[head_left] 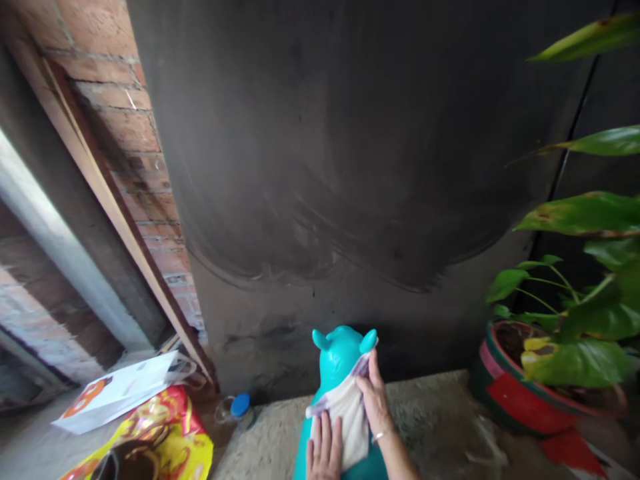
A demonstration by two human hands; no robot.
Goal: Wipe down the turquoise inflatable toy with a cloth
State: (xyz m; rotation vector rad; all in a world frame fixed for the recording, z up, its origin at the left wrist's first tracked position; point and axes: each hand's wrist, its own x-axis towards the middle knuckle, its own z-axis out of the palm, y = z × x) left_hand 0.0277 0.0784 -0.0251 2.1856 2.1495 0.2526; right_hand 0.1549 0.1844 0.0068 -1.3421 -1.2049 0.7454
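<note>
Dark grey panelling (350,133) is set behind everything, with a potted plant (525,400) placed well to the right. Between them and the wearer, a teal animal-shaped toy (333,373) is seen low at the centre; its long axis is pointed away from the wearer towards the panelling, head and ears farthest off, its lower end cut off by the frame. Across its front a pale cloth (345,420) is spread, slanting from lower left up towards the right-hand ear (369,341). That upper corner is held between the thumb and fingers of the right hand (376,393), so the head is reached more nearly by this hand. Lower down, the cloth is pressed against the body by the left hand (325,448), its fingers laid nearly flat, slightly parted and gripping nothing, with the head lying beyond their tips.
</note>
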